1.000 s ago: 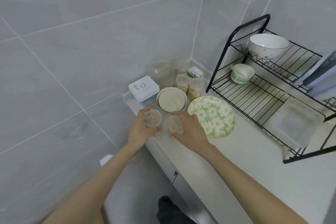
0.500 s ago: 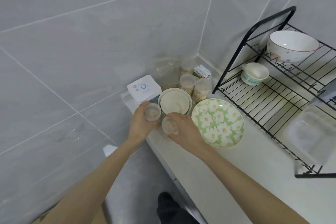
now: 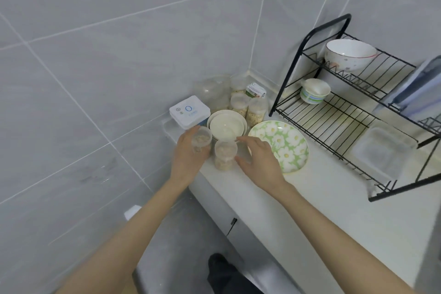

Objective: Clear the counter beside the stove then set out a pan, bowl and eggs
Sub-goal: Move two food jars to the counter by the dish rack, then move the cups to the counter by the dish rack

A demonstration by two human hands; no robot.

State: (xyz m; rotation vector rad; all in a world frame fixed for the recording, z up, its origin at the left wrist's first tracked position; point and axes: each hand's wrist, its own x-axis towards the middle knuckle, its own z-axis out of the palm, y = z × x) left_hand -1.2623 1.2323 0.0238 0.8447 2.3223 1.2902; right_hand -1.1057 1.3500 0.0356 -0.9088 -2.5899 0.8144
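1. oat jar A [image 3: 201, 142]: small clear tub, part-filled. The left hand [image 3: 188, 162] grips it with the fingers curled round its side, at the left end of the counter [image 3: 310, 210], just in front of the white box [image 3: 189, 111]. Lifted or resting: cannot tell.
2. oat jar B [image 3: 225, 155]: stands on the counter just right of oat jar A, in front of the stacked cream bowls [image 3: 226, 125]. The right hand [image 3: 260, 162] is beside it with the fingers spread and loose and the thumb tip at the jar's side. Reads as no real grip.
3. The floral plate [image 3: 284, 148] lies just right of the right hand. More back jars [image 3: 256, 112] and a small carton [image 3: 255, 89] fill the corner behind the bowls.
4. The dish rack [image 3: 346, 114] stands further right, with a large white bowl [image 3: 349, 55] on the top tier and a small striped bowl [image 3: 315, 94] on the lower one. A clear tub [image 3: 381, 150] shows through the wires.
5. Progress, as a judgement: clearing stage, early-to-mid.
   - The corner is crowded.
   - The near counter is bare.
   - No pan, eggs or stove is in view.
   - Bowls are to hand, but none is set out yet.
   - All three set-out items are left to do.
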